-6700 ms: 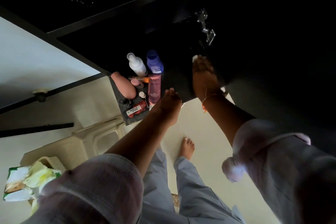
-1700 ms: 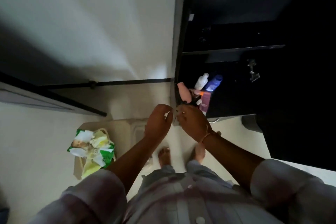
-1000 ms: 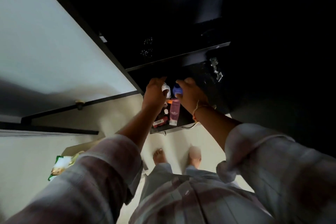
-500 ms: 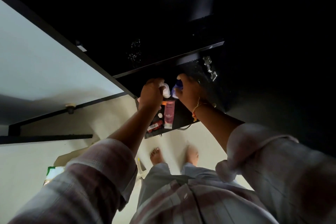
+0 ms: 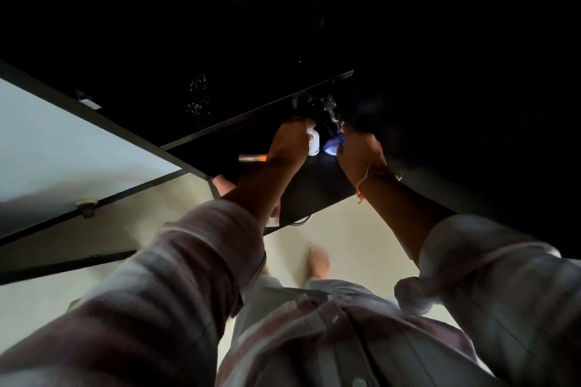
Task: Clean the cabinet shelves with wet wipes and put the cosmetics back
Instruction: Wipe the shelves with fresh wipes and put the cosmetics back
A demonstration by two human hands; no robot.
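Note:
Both my hands reach onto the dark cabinet shelf [image 5: 317, 195]. My left hand [image 5: 289, 143] grips a small white bottle [image 5: 313, 145]. My right hand [image 5: 358, 151] holds a blue bottle [image 5: 334, 144] just to the right of it. An orange-tipped tube [image 5: 251, 157] lies on the shelf left of my left wrist. A pink bottle [image 5: 224, 185] shows at the shelf's left edge, mostly hidden behind my left forearm. The shelf's back is too dark to make out.
A metal hinge [image 5: 331, 110] glints on the cabinet wall just behind the bottles. The white cabinet door [image 5: 69, 148] stands open at the left. Pale floor and my bare foot [image 5: 318, 262] lie below the shelf's front edge.
Both hands have moved deeper into the shelf with the white and blue bottles. My left forearm now covers the pink tube and the red item at the shelf's front.

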